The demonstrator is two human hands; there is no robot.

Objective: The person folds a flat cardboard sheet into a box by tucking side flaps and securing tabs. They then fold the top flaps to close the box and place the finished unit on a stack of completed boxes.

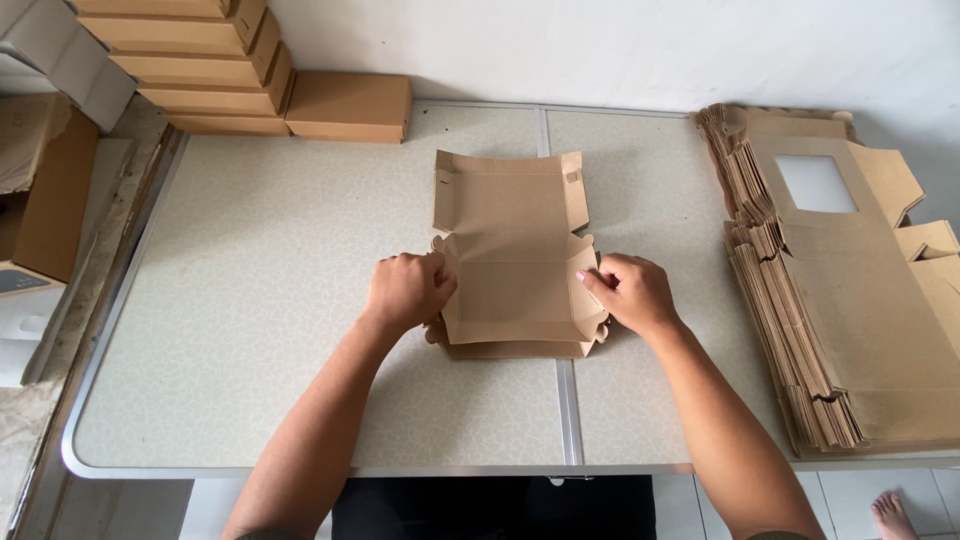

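Observation:
A brown cardboard box blank (510,270) lies at the middle of the table, partly folded, with its lid panel spread flat toward the wall. My left hand (408,290) is closed on the box's left side wall, pinching the flap there. On the opposite side, my right hand (630,292) grips the right side wall with the thumb pressed against it. Both side walls stand raised between my hands, and the front wall is folded up near me.
A tall pile of flat box blanks (840,300) with window cut-outs fills the table's right side. Finished closed boxes (215,70) are stacked at the back left, one more (350,105) beside them. Cartons stand off the table's left edge (45,190). A bare foot (893,515) shows at lower right.

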